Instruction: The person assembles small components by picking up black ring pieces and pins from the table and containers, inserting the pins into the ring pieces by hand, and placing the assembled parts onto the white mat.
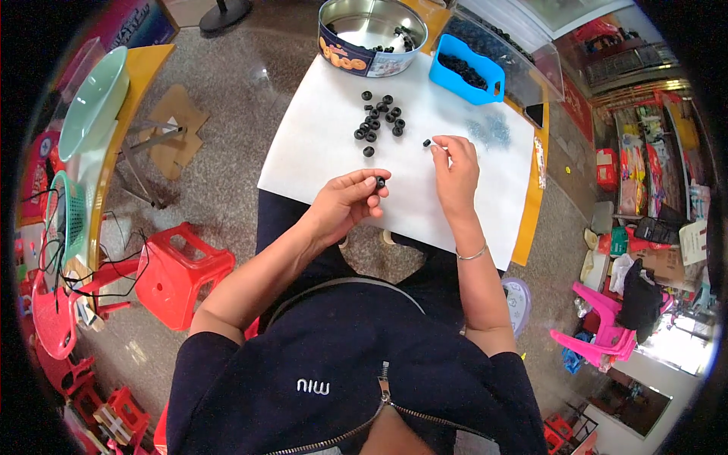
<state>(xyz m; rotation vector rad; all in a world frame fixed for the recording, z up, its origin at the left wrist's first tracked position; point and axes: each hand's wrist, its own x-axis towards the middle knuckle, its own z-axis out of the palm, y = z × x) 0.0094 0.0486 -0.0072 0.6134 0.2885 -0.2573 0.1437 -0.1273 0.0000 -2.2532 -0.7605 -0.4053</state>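
My left hand (pixel 343 203) pinches a small round black part (pixel 381 182) with a hole in it, between thumb and fingers above the near part of the white sheet (pixel 311 155). To its right, my right hand (pixel 457 173) is closed at the fingertips on a smaller black piece (pixel 427 142). The two pieces are apart. A loose group of round black parts (pixel 374 114) lies on the sheet beyond my left hand. Several tiny clear bluish bits (pixel 491 132) are scattered just right of my right hand.
A round metal tin (pixel 388 67) with black parts inside stands at the far edge. Beside it are a blue plastic bin (pixel 485 92) full of small black pieces and a clear box (pixel 547 74). A phone (pixel 535 114) lies at right; a red stool (pixel 163 292) stands left.
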